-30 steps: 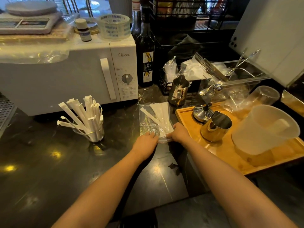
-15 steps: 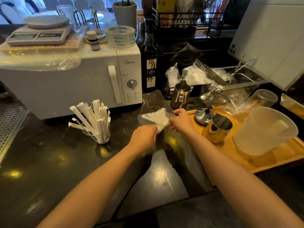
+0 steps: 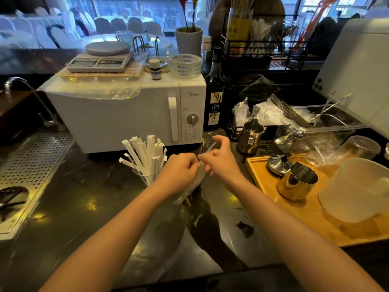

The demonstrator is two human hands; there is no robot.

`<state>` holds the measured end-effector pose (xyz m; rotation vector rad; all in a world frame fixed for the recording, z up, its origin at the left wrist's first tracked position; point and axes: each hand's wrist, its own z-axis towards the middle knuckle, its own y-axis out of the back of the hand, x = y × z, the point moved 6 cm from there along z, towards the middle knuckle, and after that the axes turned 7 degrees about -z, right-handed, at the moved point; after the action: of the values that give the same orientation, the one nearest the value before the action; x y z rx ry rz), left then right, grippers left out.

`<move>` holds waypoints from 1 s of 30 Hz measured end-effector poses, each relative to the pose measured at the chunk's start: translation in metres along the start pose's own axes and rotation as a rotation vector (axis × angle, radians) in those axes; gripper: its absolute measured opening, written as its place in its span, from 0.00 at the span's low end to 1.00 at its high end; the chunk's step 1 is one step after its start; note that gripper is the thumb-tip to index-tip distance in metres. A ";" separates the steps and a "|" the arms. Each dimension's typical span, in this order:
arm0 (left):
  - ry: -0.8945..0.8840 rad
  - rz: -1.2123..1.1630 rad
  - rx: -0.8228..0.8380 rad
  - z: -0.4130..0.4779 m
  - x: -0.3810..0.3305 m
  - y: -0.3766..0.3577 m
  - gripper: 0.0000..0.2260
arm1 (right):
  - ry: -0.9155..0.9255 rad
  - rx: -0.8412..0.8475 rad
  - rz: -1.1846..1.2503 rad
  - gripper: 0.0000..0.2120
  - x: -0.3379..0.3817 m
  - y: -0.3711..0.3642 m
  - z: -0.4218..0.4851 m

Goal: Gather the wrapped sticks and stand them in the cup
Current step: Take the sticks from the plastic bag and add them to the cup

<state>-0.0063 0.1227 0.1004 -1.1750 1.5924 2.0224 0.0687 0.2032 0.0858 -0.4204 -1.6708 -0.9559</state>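
Several paper-wrapped sticks (image 3: 145, 153) stand fanned out in a small clear cup (image 3: 147, 179) on the dark counter, in front of the microwave. Just right of the cup, both hands hold a clear plastic bag (image 3: 192, 185) lifted off the counter. My left hand (image 3: 179, 173) is closed around the bag's middle, and the cup's right side is hidden behind it. My right hand (image 3: 219, 160) pinches the bag's upper edge between thumb and fingers. The bag is blurred and its contents cannot be made out.
A white microwave (image 3: 126, 114) stands behind the cup, with a dark bottle (image 3: 214, 98) to its right. A wooden tray (image 3: 294, 199) at the right carries metal pitchers and a plastic jug (image 3: 355, 186). A perforated drain grate (image 3: 31, 165) lies at the left.
The bag with the white sticks lay flat on the counter; both hands have lifted it up and left toward the cup. The camera has tilted upward.
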 end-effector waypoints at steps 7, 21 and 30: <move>0.083 -0.027 -0.138 -0.023 0.016 0.030 0.15 | -0.032 0.148 0.070 0.15 0.016 -0.044 -0.015; 0.216 -0.029 -0.313 -0.061 0.054 0.070 0.15 | 0.107 0.426 -0.121 0.17 0.040 -0.107 -0.028; 0.268 -0.388 -0.193 -0.083 0.075 0.082 0.13 | 0.151 0.617 -0.056 0.17 0.047 -0.143 -0.036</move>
<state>-0.0740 0.0016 0.0937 -1.7362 1.1706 1.8497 -0.0240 0.0793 0.0780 0.1114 -1.7415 -0.4559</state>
